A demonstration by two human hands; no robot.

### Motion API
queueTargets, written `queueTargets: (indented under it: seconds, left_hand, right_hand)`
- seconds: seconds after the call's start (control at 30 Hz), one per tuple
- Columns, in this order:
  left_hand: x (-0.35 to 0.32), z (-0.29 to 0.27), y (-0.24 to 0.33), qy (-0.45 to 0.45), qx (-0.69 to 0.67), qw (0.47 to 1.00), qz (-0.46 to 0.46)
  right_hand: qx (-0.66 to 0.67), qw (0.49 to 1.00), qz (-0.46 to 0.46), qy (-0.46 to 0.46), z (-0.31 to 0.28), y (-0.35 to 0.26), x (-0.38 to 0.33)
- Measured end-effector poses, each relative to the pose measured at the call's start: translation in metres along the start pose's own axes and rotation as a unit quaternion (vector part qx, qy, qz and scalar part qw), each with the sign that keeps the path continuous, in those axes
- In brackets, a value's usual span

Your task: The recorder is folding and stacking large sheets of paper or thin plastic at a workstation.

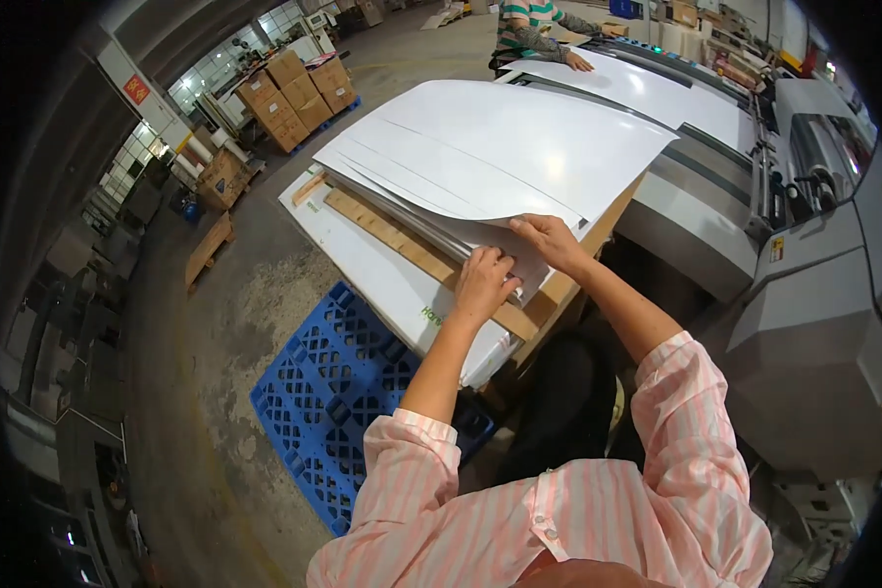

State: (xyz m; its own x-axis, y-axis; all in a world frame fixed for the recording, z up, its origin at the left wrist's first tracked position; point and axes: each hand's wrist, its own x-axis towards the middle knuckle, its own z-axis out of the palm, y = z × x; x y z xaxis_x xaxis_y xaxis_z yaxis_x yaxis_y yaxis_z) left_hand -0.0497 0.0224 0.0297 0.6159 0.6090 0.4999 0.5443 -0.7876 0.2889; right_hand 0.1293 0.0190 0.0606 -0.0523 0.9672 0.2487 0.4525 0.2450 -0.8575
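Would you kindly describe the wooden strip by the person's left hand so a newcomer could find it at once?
Start at the big stack of white sheets beside the grey machine. Under its lifted near edge, a pale wooden strip runs diagonally towards the left hand. It is the only bare wood among white sheets, above the blue pallet.

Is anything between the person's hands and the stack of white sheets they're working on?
Nothing visible. The left hand rests directly on the near edge of the stack of white sheets, and the right hand grips the edge of the top sheets, which bow upward. Both hands already touch the paper.
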Motion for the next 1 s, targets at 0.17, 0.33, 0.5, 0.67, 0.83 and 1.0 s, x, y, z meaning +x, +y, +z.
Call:
queueTargets:
  seconds: [0.17,0.33,0.5,0.67,0.83,1.0]
  left_hand:
    - [0.012,-0.009,-0.015,-0.016,0.007,0.997,0.081]
    - [0.019,-0.015,-0.022,0.027,0.016,0.989,0.144]
    - [0.013,-0.002,0.001,0.124,0.052,0.991,-0.018]
    - [0.011,0.031,0.02,0.304,-0.574,0.692,-0.315]
    - [0.013,0.039,-0.009,0.269,-0.699,0.572,-0.334]
    - [0.016,0.042,-0.011,0.258,-0.658,0.589,-0.391]
  right_hand:
    - [0.046,0.999,-0.013,0.002,0.0,0.006,0.002]
    - [0.044,0.998,-0.035,0.008,0.001,0.004,0.003]
    - [0.002,0.996,-0.08,0.044,-0.001,0.001,0.007]
    - [0.043,0.998,-0.009,0.035,-0.003,-0.001,0.006]
    - [0.06,0.997,-0.02,0.037,0.0,-0.003,0.003]
    - [0.058,0.997,-0.03,0.033,0.001,-0.002,0.004]
